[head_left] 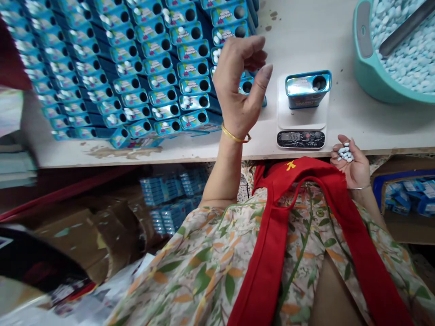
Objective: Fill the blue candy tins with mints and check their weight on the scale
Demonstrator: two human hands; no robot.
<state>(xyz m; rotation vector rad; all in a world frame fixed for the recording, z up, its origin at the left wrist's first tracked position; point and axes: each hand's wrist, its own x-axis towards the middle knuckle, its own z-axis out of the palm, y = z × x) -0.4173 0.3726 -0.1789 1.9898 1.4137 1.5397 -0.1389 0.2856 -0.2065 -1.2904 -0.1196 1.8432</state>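
My left hand [238, 86] hovers over the right edge of the rows of blue tins [192, 69]. Its fingers are bent, the thumb stands apart from them, and nothing shows between them. In the cupped palm of my right hand [356, 167] lie several small pale blue candies [345, 153], just off the table's front edge. Between my hands, one blue tin [307, 89] stands upright on a white digital scale [283, 122]. The round hole in its top faces up, and the scale's display is lit.
At the back right, a turquoise tub [363, 68] is full of pale candies, with a dark-handled scoop [404, 31] stuck in. Loose candies lie on many tin tops. Below the table [190, 151] are packed blue boxes [170, 199], cardboard [98, 231] and a carton [404, 228] of blue packs.
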